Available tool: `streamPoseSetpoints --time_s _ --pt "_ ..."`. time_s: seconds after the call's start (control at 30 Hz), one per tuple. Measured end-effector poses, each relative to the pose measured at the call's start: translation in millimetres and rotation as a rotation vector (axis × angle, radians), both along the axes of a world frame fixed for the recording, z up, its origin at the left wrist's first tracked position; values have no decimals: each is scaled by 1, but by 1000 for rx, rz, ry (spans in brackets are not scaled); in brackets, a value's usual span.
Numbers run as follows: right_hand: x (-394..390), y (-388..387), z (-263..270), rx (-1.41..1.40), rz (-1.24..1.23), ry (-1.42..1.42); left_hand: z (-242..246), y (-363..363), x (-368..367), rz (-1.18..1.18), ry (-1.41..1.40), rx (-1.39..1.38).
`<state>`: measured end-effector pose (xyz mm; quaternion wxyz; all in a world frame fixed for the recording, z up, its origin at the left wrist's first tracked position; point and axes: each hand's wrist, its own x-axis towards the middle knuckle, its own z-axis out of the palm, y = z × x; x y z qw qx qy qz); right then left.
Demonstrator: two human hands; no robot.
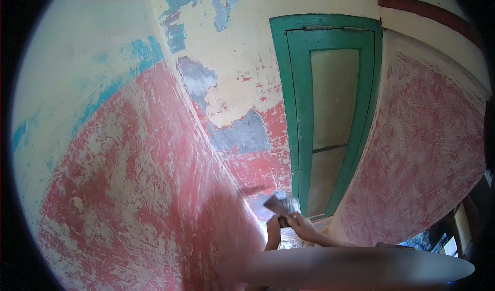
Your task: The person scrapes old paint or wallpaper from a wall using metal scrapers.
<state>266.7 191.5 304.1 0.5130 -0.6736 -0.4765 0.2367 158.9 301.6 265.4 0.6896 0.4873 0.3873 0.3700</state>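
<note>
My left hand [273, 229] and my right hand [301, 228] are close together, low in the middle of the head view. Both are closed around the handles of flat-bladed tools that look like putty knives. One, a dull brownish-grey scraper blade [273, 204], slants up to the left. Just behind it to the right is a brighter, blurred metal blade [291, 204]. The blades overlap near the fingers, and their handles are mostly hidden. Which hand holds which blade is hard to tell. Behind them, a narrow wall section [253, 167] shows red paint, cream paint and bare grey patches.
A scraped red and whitish wall [127, 190] stands close on the left, meeting the narrow section at a corner. To the right is a green-framed door or shutter [301, 109], then another scraped red wall [429, 148]. Blurred items [444, 244] lie at lower right. A smeared grey oval covers the bottom.
</note>
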Motion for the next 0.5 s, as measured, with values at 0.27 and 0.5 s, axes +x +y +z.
streamPoseSetpoints --time_s 0.27,0.5 --pt "46 55 298 705 -176 -542 340 69 98 123 -332 972" --pt "61 117 486 923 -540 -848 564 122 131 -68 -513 890"
